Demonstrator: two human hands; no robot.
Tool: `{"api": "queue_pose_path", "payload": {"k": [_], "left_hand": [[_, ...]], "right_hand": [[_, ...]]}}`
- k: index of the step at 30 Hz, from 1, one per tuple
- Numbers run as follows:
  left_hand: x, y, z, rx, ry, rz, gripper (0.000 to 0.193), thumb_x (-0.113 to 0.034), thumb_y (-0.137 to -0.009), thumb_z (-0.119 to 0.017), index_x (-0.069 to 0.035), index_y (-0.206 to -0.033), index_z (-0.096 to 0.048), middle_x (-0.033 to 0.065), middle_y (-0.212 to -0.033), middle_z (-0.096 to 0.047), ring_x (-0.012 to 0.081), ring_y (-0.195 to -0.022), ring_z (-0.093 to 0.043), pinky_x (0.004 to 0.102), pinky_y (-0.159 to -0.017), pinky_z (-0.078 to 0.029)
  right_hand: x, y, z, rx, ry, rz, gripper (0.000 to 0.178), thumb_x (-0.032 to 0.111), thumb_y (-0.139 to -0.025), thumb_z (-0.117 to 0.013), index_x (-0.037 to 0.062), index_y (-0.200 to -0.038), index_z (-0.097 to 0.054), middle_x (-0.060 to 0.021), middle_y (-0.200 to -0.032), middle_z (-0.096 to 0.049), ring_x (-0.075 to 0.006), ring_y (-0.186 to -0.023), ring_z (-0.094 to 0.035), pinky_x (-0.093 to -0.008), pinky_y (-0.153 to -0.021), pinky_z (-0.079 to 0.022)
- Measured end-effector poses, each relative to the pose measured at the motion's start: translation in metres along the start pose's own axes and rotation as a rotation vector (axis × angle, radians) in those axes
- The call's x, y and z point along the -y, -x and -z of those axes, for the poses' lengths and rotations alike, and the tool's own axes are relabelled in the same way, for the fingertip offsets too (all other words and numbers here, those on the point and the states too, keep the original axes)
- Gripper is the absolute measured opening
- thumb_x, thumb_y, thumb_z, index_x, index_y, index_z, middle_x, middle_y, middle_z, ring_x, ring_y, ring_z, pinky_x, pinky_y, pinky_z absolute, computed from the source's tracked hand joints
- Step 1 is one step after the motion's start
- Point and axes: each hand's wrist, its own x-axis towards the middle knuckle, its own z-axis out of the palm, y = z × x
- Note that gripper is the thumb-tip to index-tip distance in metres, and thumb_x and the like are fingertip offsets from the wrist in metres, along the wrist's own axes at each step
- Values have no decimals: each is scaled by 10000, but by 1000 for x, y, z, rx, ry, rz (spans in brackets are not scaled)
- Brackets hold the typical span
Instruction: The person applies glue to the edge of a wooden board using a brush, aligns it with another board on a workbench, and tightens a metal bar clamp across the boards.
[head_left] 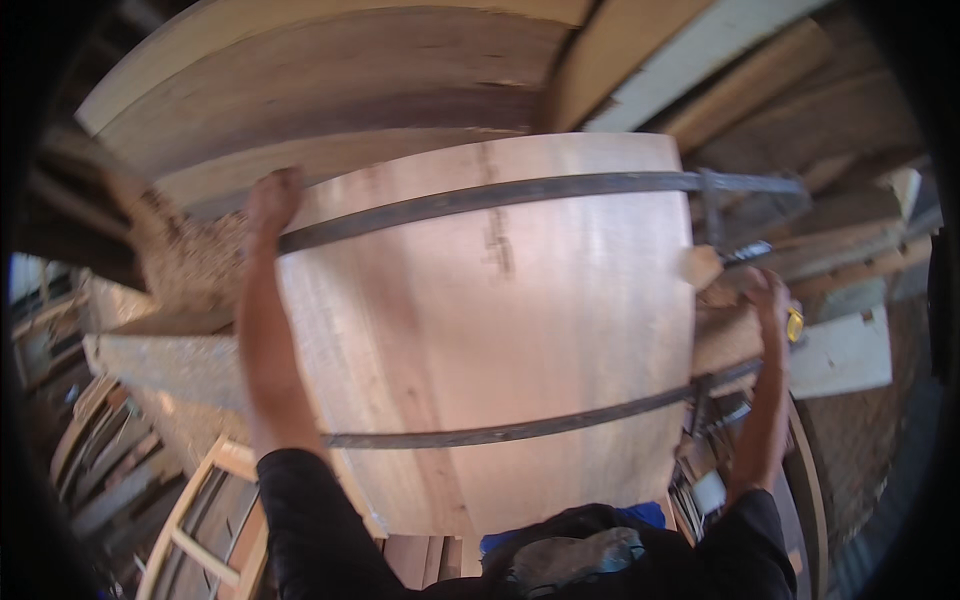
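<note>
A wide, pale wooden panel made of several boards lies in front of me. Two dark metal bar clamps cross it: the far bar clamp near its far edge, the near bar clamp closer to my body. My left hand is curled at the panel's far left corner, beside the far clamp's left end; what its fingers grip is hidden. To the panel's right, my right hand is closed close to the far clamp's screw end, its grip blurred. A small wood block sits at the panel's right edge.
Large boards lean beyond the panel. Wood shavings are heaped at the left. A wooden frame stands at lower left, near stacked offcuts. A white board and a small yellow object are at the right.
</note>
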Motion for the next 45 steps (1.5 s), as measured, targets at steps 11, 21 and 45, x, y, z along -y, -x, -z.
{"api": "queue_pose_path", "payload": {"k": [11, 21, 45], "left_hand": [[72, -28, -12, 280, 838, 627, 766, -681, -912, -318, 7, -999, -645, 175, -997, -620, 299, -899, -559, 435, -845, -442], [27, -18, 19, 411, 620, 681, 717, -636, -909, -384, 13, -983, -679, 261, -1372, -433, 349, -1277, -368, 466, -1071, -245], [140, -23, -75, 178, 396, 409, 681, -577, -956, -345, 26, -1177, -570, 255, -1310, -504, 373, -1242, -451, 446, -1061, -310]], "right_hand": [[-46, -84, -53, 140, -1687, -472, 496, 360, -968, -514, -51, -1241, -471, -141, -1166, -574, -217, -1041, -581, -366, -964, -472], [-49, -101, -85, 48, -1874, -370, 538, 371, -945, -547, -62, -1257, -474, -146, -1115, -606, -206, -1023, -591, -331, -958, -487], [-24, -5, 53, 47, -1066, -418, 571, 414, -900, -621, 37, -1304, -481, -74, -1056, -613, -156, -819, -584, -300, -771, -497]]}}
